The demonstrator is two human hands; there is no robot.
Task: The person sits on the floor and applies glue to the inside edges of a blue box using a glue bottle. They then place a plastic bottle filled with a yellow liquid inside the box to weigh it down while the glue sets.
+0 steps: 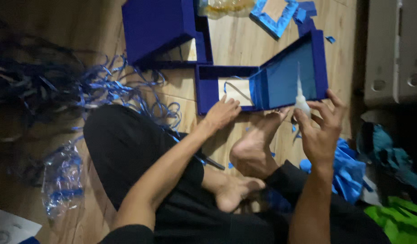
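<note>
Clamped in the right hand (pixel 321 131), a small white glue bottle (pixel 301 101) stands nozzle up against the raised lid of the open blue box (pixel 280 81), while the left hand (pixel 222 113) lies with fingers spread, gripping nothing, on the box's near edge. That box sits on the wooden floor (pixel 244 40) just past the bare feet (pixel 251 151), a second blue box (pixel 165 31) close behind it; blue ribbon scraps (pixel 122 90) crowd the floor's left side, and blue wrapping (pixel 348 171) crowds its right
</note>
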